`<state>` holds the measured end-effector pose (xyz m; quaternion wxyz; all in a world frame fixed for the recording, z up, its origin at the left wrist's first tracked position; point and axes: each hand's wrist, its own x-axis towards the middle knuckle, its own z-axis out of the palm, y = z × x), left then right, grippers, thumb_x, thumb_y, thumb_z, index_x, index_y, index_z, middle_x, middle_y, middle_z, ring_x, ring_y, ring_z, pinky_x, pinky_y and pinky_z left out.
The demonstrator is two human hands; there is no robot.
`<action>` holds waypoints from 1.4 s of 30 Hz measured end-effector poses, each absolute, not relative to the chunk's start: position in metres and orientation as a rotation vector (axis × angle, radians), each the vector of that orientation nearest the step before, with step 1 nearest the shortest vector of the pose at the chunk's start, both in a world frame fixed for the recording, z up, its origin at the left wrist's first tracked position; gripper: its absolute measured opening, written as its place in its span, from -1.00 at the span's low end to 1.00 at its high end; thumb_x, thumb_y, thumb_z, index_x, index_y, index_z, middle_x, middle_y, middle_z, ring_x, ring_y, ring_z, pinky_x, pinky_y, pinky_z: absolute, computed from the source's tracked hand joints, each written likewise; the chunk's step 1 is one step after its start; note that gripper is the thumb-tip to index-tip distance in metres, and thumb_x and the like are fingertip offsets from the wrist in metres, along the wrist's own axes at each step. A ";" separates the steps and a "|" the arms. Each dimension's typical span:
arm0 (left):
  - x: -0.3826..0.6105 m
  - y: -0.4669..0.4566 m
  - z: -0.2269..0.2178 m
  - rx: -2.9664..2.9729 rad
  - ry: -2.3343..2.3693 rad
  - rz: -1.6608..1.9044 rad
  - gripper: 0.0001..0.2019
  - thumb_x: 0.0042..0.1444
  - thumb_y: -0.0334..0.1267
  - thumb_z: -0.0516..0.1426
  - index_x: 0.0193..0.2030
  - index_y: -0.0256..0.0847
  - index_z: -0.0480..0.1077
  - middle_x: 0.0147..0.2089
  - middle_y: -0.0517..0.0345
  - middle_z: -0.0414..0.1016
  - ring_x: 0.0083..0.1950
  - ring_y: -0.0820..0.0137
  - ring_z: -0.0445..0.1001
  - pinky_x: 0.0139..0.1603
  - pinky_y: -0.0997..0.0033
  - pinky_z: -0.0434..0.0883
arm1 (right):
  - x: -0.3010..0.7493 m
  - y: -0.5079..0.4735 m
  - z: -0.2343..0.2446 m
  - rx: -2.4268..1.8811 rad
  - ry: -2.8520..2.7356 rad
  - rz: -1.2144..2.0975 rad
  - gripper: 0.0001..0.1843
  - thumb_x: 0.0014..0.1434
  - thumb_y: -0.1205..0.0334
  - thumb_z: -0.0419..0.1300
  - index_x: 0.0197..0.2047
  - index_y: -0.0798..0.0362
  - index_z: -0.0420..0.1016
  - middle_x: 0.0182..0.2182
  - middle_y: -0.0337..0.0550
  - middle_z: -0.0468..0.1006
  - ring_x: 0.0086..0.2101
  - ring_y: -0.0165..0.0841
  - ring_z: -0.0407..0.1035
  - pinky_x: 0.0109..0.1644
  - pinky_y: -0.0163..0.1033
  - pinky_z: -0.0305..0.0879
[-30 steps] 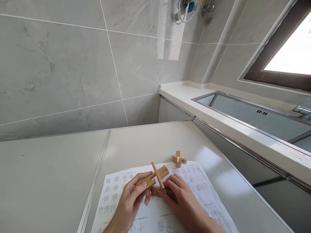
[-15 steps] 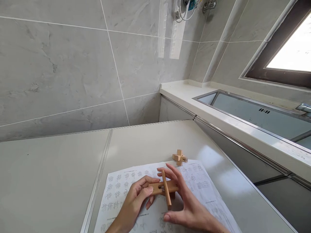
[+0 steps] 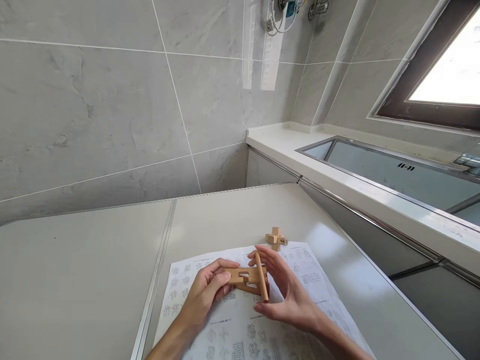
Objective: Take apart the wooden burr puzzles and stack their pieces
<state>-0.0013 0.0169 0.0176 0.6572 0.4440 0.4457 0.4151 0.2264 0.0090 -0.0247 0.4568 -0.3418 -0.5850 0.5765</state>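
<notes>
Left fingers (image 3: 224, 276) pinch slotted wooden plate (image 3: 236, 277) | right fingers (image 3: 275, 258) spread around slim wooden rod (image 3: 261, 276)

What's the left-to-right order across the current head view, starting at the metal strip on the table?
Metal strip → left hand → wooden rod → sink. Right hand left out: its fingers overlap the rod.

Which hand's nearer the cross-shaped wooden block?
Right. The right hand is just below the cross-shaped wooden block in view; the left hand is farther off, below and to its left.
</notes>
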 end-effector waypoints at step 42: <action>-0.038 0.000 0.003 1.525 1.761 1.004 -0.64 0.36 0.14 0.12 -0.03 -0.09 0.53 -0.39 0.20 0.55 -0.40 0.32 0.47 -0.35 0.39 0.39 | 0.220 0.009 -0.024 -1.229 -1.574 1.185 -0.13 0.08 0.27 0.40 0.40 -0.19 0.19 0.23 -0.06 0.37 -0.40 -0.43 0.38 -0.22 -0.11 0.55</action>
